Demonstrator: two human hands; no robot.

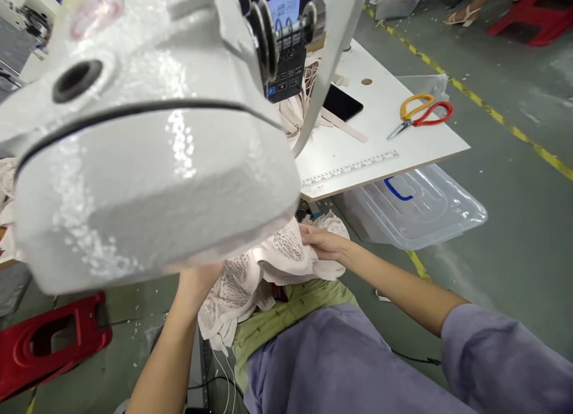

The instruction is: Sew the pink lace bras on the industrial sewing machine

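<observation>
Through the head view I have the lace (282, 256) just under the front end of the machine (156, 205), its pale folds hanging over the green apron (299, 309) on the lap. The right hand (326, 245) has its fingers closed on the lace at its right side. The left hand (203, 275) reaches up to the lace's other side, but the machine covers its fingers, so I cannot tell whether they grip or lie loose.

Beyond, on the white table (430, 145), I can make out a ruler (351, 168) along the near edge and scissors (406, 123) farther right (one handle yellow, the other red). A phone (342, 104), or something as flat and black, lies beside a heap of pale straps (290, 114). A clear box (434, 208) with a blue handle stands below the table, and I see a red stool (87, 312) at lower left.
</observation>
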